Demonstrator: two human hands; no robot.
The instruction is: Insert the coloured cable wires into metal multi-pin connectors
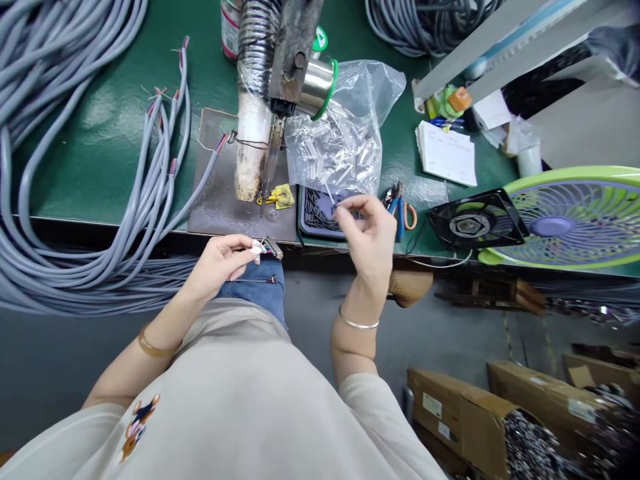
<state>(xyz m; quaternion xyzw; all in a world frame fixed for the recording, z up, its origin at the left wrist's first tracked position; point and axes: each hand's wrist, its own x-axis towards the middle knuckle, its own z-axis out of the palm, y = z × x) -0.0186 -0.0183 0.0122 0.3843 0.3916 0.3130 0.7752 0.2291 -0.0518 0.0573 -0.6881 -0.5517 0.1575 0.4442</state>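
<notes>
My left hand [220, 263] is closed on a small metal connector [271, 247] with coloured wires, held just below the bench's front edge. My right hand [367, 233] is raised over the edge, pinching a thin clear tube piece [330, 193] between thumb and fingers. It hovers above a dark tray [313, 212] of small black parts. Just behind lies a clear plastic bag [345, 143] full of small transparent sleeves. A soldering fixture wrapped in tape [253, 143] stands on a grey plate [220, 193] left of the bag.
Grey cable bundles [60, 200] hang over the green bench at left, stripped ends [170, 100] on the mat. A solder spool [317, 87], blue-handled cutters [400, 207], paper notes [447, 153], a black fan [475, 223] and a green fan [565, 220] lie right. Cardboard boxes [465, 413] sit on the floor.
</notes>
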